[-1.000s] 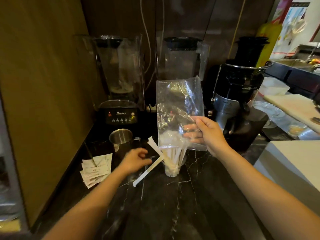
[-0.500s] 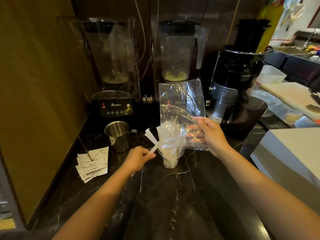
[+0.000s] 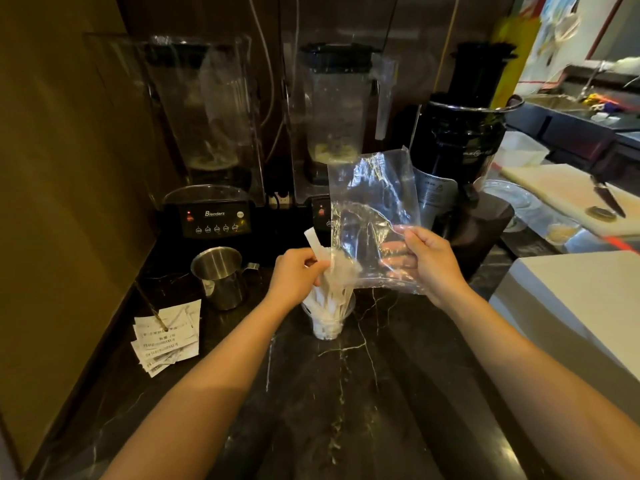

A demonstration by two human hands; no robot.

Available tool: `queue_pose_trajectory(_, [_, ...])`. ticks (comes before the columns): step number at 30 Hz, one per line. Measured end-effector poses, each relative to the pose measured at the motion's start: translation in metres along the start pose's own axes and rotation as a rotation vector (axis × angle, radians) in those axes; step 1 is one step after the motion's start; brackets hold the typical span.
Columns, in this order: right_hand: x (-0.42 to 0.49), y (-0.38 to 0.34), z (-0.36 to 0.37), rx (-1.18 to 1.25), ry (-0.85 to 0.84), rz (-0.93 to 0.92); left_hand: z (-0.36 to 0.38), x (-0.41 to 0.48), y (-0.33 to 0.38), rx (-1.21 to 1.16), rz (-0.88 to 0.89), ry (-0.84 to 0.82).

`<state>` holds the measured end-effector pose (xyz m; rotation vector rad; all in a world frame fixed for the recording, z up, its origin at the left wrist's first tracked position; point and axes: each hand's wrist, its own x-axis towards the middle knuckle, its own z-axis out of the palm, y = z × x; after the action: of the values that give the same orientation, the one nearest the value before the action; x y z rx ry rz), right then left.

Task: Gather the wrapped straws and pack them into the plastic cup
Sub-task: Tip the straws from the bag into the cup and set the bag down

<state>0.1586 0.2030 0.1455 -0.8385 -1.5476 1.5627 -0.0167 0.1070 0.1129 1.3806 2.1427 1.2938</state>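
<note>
A clear plastic cup (image 3: pixel 327 329) stands on the black marble counter (image 3: pixel 346 393) and holds several white paper-wrapped straws (image 3: pixel 329 303) leaning inside it. My left hand (image 3: pixel 294 275) is at the cup's rim, pinching one wrapped straw (image 3: pixel 313 242) whose top end sticks up behind my fingers. My right hand (image 3: pixel 427 261) holds a crumpled clear plastic bag (image 3: pixel 375 216) upright, just right of and above the cup. The bag's lower left corner hangs over the straw tops and partly veils them.
Two blenders (image 3: pixel 207 133) (image 3: pixel 337 109) and a black juicer (image 3: pixel 460 161) line the back wall. A steel pitcher (image 3: pixel 221 275) and a stack of paper receipts (image 3: pixel 168 336) lie left of the cup. A white box (image 3: pixel 571 306) stands at right, with a cutting board and knife (image 3: pixel 606 199) beyond.
My left hand picked a loose straw off the counter and lifted it to the cup's rim. The bag in my right hand stayed over the cup, shifting slightly right.
</note>
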Motion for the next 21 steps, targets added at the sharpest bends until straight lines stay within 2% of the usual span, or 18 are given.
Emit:
queue_pose_trajectory(6, [-0.001, 0.006, -0.009, -0.011, 0.014, 0.011, 0.026, -0.005, -0.021, 0.215, -0.065, -0.086])
queue_pose_trajectory(11, [-0.002, 0.006, -0.009, 0.025, 0.017, 0.027, 0.042, -0.006, -0.025, 0.237, -0.138, -0.128])
queue_pose_trajectory(15, [-0.003, 0.006, -0.011, 0.036, -0.003, 0.028, 0.039, -0.006, -0.021, 0.204, -0.149, -0.174])
queue_pose_trajectory(17, [-0.002, 0.005, -0.013, 0.033, -0.005, 0.027, 0.03, -0.004, -0.014, 0.164, -0.12, -0.143])
queue_pose_trajectory(19, [-0.001, 0.002, -0.016, 0.043, 0.002, 0.024, 0.017, 0.0, 0.001, 0.037, -0.078, -0.047])
queue_pose_trajectory(21, [0.0, -0.002, -0.019, 0.061, 0.016, 0.019, 0.006, 0.002, 0.023, -0.175, -0.034, -0.019])
